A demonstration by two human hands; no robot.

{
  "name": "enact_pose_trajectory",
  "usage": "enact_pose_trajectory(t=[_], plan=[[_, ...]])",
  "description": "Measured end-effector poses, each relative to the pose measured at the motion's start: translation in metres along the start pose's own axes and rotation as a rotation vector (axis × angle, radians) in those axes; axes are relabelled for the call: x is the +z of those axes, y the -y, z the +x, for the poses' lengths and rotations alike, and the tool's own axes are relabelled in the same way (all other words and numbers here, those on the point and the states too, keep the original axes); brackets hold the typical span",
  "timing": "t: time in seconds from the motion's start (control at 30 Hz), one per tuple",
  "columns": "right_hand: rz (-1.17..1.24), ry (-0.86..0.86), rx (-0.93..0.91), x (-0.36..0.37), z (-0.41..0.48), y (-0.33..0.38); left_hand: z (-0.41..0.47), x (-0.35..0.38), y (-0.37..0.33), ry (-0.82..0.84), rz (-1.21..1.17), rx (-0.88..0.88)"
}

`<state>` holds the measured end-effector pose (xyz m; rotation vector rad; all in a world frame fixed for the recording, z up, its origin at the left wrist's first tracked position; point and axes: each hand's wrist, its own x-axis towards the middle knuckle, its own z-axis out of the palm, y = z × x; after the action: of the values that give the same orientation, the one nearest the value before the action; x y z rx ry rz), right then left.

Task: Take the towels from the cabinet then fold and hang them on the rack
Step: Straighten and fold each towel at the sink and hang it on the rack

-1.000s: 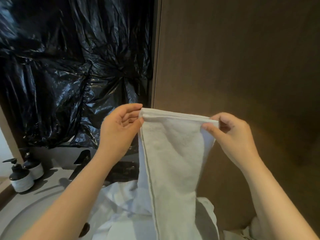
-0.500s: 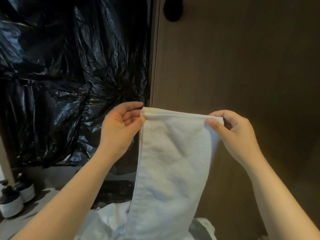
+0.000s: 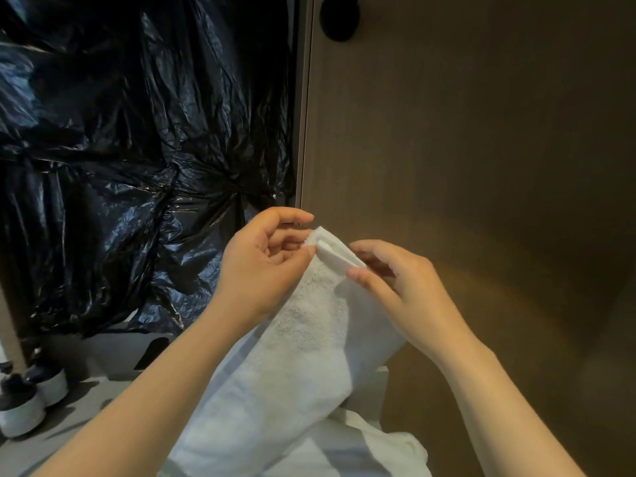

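Now we pinch the top corners of the white terry towel (image 3: pixel 303 339) together, left hand (image 3: pixel 265 263) and right hand (image 3: pixel 406 287) each gripping one corner, nearly touching, probably to halve it lengthwise. It hangs before the brown wood-look panel (image 3: pixel 481 166), lower end on a white cloth pile (image 3: pixel 361 452). No readable writing; black-and-white dispenser bottles (image 3: pixel 20 404) too dim.

I count two hands, a left hand (image 3: pixel 261 266) and a right hand (image 3: pixel 402 287); one raised white towel (image 3: pixel 303 339); two bottles (image 3: pixel 20 407); one black plastic sheet (image 3: pixel 137 149); one knob (image 3: pixel 340 17).
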<state>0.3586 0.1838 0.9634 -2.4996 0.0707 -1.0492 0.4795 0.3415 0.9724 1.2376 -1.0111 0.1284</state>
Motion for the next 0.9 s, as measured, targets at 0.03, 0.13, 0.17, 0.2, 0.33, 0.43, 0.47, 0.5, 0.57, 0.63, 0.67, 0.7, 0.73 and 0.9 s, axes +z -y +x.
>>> enact_pose_trajectory(t=[0.03, 0.13, 0.17, 0.2, 0.33, 0.43, 0.47, 0.5, 0.57, 0.63, 0.67, 0.7, 0.73, 0.9], plan=[[0.006, -0.003, -0.007, 0.002, 0.001, 0.001, -0.001, -0.001, -0.001, 0.003, 0.004, 0.005], [-0.002, -0.020, -0.039, 0.008, 0.004, 0.007, -0.004, -0.005, -0.004, 0.000, 0.002, 0.011], [-0.016, -0.022, -0.048, 0.010, 0.004, 0.009, -0.004, -0.006, -0.004, -0.003, -0.001, 0.014], [-0.036, -0.027, -0.057, 0.013, 0.005, 0.011, -0.005, -0.007, -0.005, -0.005, -0.006, 0.017], [-0.064, -0.081, -0.076, 0.016, 0.007, 0.016, -0.009, -0.010, -0.006, -0.007, -0.061, 0.011], [-0.101, -0.115, -0.119, 0.016, 0.009, 0.019, -0.013, -0.014, -0.003, -0.017, -0.102, 0.004], [-0.115, -0.126, -0.133, 0.016, 0.009, 0.021, -0.014, -0.016, -0.001, -0.014, -0.106, 0.002], [-0.123, -0.134, -0.142, 0.016, 0.009, 0.022, -0.015, -0.018, 0.001, -0.003, -0.104, -0.002], [-0.129, -0.144, -0.153, 0.016, 0.009, 0.024, -0.019, -0.023, 0.006, 0.034, -0.092, -0.026], [-0.138, -0.154, -0.163, 0.015, 0.009, 0.026, -0.025, -0.028, 0.015, 0.072, -0.063, -0.074], [-0.141, -0.159, -0.167, 0.014, 0.008, 0.027, -0.028, -0.031, 0.020, 0.091, -0.040, -0.101], [-0.143, -0.165, -0.169, 0.013, 0.008, 0.027, -0.032, -0.033, 0.025, 0.112, -0.014, -0.123], [-0.143, -0.169, -0.168, 0.012, 0.009, 0.028, -0.035, -0.036, 0.029, 0.138, 0.011, -0.139], [-0.148, -0.180, -0.160, 0.008, 0.010, 0.026, -0.048, -0.042, 0.043, 0.208, 0.117, -0.160]])
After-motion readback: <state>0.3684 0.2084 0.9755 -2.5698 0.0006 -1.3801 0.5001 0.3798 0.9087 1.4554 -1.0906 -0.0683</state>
